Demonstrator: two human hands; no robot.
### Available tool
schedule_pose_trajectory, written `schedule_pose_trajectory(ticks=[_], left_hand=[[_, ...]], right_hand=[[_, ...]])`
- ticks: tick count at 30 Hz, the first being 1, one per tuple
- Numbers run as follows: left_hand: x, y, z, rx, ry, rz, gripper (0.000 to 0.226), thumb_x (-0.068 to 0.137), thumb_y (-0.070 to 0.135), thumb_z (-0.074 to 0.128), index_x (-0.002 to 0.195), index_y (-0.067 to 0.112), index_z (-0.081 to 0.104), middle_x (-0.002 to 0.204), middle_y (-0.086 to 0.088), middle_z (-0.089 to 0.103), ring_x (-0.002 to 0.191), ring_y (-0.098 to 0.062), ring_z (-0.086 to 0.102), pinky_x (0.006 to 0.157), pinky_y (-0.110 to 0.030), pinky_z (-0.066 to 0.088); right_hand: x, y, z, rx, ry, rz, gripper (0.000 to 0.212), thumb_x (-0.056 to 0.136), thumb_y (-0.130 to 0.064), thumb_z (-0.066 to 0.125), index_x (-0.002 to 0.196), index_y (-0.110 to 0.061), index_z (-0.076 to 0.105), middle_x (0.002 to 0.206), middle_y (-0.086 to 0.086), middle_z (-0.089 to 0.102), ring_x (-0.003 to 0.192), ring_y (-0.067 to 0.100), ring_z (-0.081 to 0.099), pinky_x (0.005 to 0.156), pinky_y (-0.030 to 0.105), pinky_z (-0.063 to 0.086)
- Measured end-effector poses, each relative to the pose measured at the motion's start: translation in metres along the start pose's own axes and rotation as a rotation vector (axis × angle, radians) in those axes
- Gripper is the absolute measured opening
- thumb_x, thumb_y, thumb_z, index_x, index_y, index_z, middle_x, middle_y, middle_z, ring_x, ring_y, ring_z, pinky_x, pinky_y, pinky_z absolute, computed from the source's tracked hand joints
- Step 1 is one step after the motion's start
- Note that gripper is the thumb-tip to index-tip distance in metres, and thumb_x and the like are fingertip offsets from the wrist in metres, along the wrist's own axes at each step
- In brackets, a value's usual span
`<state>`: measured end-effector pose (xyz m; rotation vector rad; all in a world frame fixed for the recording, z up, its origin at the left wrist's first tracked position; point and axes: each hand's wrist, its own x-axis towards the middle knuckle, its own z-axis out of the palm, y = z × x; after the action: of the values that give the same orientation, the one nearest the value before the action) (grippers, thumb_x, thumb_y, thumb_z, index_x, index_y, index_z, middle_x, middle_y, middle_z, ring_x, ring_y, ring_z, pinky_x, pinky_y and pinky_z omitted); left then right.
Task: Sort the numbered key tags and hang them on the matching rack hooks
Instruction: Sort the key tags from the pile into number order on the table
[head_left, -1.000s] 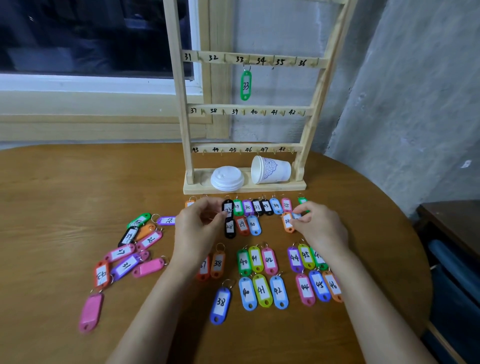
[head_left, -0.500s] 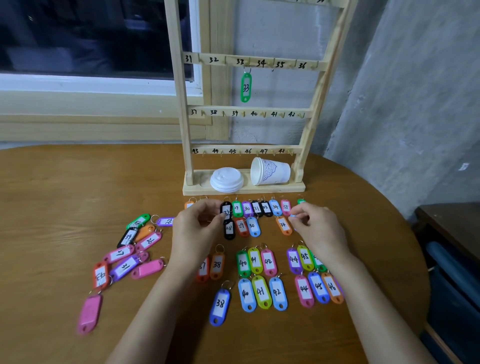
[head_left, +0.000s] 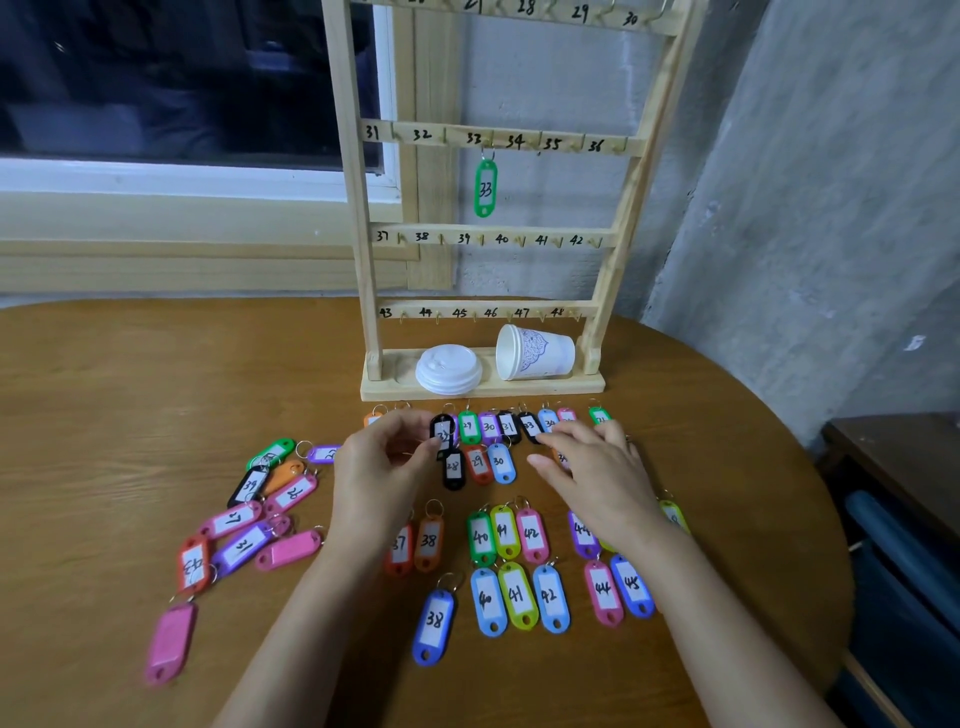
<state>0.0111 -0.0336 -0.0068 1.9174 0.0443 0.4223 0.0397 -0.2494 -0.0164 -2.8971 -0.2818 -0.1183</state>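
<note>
Black plastic key tag with a white label sits at the left part of the top row of sorted tags, in the middle of the frame. The left hand pinches it between thumb and forefinger, with the other fingers loosely curled. Its number is half covered, so I cannot read it with certainty.

The right hand, just right of centre, has its fingers stretched and a little spread over the right end of the same row. I can see nothing held in it.

I judge that the sorting step is in hand. Most tags lie in numbered rows on the round wooden table, and only one green tag marked 33 hangs on the tall wooden rack — under its own number, upper centre. The next move calls for reading the black tag's number, then lifting it by its ring to the small hook that matches it.

A loose heap of unsorted tags waits at the left. A white paper cup on its side and a stack of white plastic lids lie on the rack's base — directly below the lowest bar, where they may crowd tags hung there. Both forearms pass over the lower rows and could push them out of order.
</note>
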Motion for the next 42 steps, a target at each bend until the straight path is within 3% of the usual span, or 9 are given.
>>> schedule_pose_trajectory(ticks=[15, 22, 26, 28, 30, 33, 36, 38, 42], left_hand=[[-0.002, 0.001, 0.001, 0.000, 0.006, 0.008, 0.015, 0.084, 0.005, 0.067, 0.087, 0.020, 0.069, 0.078, 0.010, 0.068, 0.071, 0.006, 0.060, 0.063, -0.007, 0.045], [-0.003, 0.002, 0.000, 0.012, -0.005, 0.005, 0.012, 0.085, 0.007, 0.066, 0.088, 0.019, 0.068, 0.078, 0.010, 0.067, 0.073, 0.006, 0.060, 0.062, -0.007, 0.046], [-0.001, -0.001, -0.001, -0.019, 0.005, -0.026, 0.012, 0.085, 0.009, 0.067, 0.088, 0.020, 0.069, 0.079, 0.009, 0.068, 0.075, 0.005, 0.062, 0.064, -0.009, 0.048], [-0.001, -0.002, 0.000, -0.060, -0.009, -0.068, 0.012, 0.084, 0.010, 0.068, 0.090, 0.020, 0.069, 0.082, 0.007, 0.070, 0.079, 0.001, 0.064, 0.068, -0.017, 0.052], [-0.001, -0.001, 0.001, -0.125, -0.032, -0.124, 0.013, 0.084, 0.010, 0.068, 0.093, 0.019, 0.070, 0.085, 0.004, 0.071, 0.083, -0.005, 0.067, 0.069, -0.023, 0.054], [-0.004, 0.000, 0.000, -0.261, -0.080, -0.174, 0.018, 0.084, 0.006, 0.067, 0.093, 0.021, 0.070, 0.082, 0.002, 0.073, 0.078, -0.008, 0.069, 0.063, -0.020, 0.052], [-0.004, 0.001, -0.001, -0.304, -0.119, -0.179, 0.019, 0.081, 0.002, 0.069, 0.094, 0.015, 0.070, 0.085, -0.010, 0.072, 0.077, -0.015, 0.068, 0.068, -0.027, 0.054], [-0.003, 0.002, -0.001, -0.295, -0.148, -0.168, 0.018, 0.080, 0.000, 0.069, 0.095, 0.010, 0.068, 0.087, -0.016, 0.071, 0.077, -0.016, 0.067, 0.071, -0.031, 0.054], [-0.004, 0.003, -0.001, -0.184, -0.124, -0.092, 0.019, 0.080, 0.002, 0.071, 0.093, 0.016, 0.069, 0.087, -0.004, 0.073, 0.080, -0.011, 0.068, 0.073, -0.031, 0.055]], right_hand=[[-0.009, 0.008, -0.007, 0.033, 0.076, -0.011, 0.043, 0.096, -0.051, 0.037, 0.136, -0.035, 0.046, 0.139, -0.021, 0.043, 0.124, 0.011, 0.031, 0.098, 0.034, 0.034], [0.002, 0.000, -0.004, -0.013, -0.029, -0.068, 0.048, 0.097, -0.052, 0.031, 0.139, -0.032, 0.042, 0.146, -0.019, 0.036, 0.131, 0.016, 0.027, 0.105, 0.038, 0.028], [0.006, 0.000, -0.001, -0.022, -0.006, -0.049, 0.048, 0.097, -0.052, 0.033, 0.139, -0.030, 0.043, 0.143, -0.017, 0.039, 0.127, 0.016, 0.030, 0.102, 0.035, 0.029], [0.006, -0.004, -0.001, 0.107, 0.069, -0.058, 0.040, 0.097, -0.045, 0.041, 0.133, -0.029, 0.051, 0.135, -0.015, 0.048, 0.122, 0.014, 0.035, 0.100, 0.032, 0.033], [0.005, -0.016, -0.002, 0.408, 0.151, -0.044, 0.028, 0.094, -0.034, 0.052, 0.120, -0.027, 0.062, 0.114, -0.015, 0.061, 0.109, 0.006, 0.045, 0.091, 0.022, 0.041], [0.003, -0.041, -0.007, 0.782, 0.102, -0.034, 0.016, 0.089, -0.023, 0.063, 0.104, -0.022, 0.069, 0.093, -0.015, 0.068, 0.087, -0.006, 0.058, 0.076, 0.013, 0.046], [0.002, -0.055, -0.005, 0.809, 0.073, -0.062, 0.011, 0.086, -0.022, 0.067, 0.095, -0.023, 0.071, 0.088, -0.012, 0.070, 0.084, -0.002, 0.064, 0.079, 0.022, 0.052], [0.002, -0.058, -0.004, 0.820, 0.070, -0.055, 0.008, 0.084, -0.020, 0.068, 0.089, -0.025, 0.070, 0.085, -0.013, 0.069, 0.082, -0.002, 0.064, 0.078, 0.020, 0.052], [0.006, -0.047, -0.008, 0.845, 0.098, 0.025, 0.007, 0.084, -0.019, 0.070, 0.085, -0.025, 0.069, 0.082, -0.014, 0.068, 0.077, -0.003, 0.062, 0.071, 0.011, 0.048]])
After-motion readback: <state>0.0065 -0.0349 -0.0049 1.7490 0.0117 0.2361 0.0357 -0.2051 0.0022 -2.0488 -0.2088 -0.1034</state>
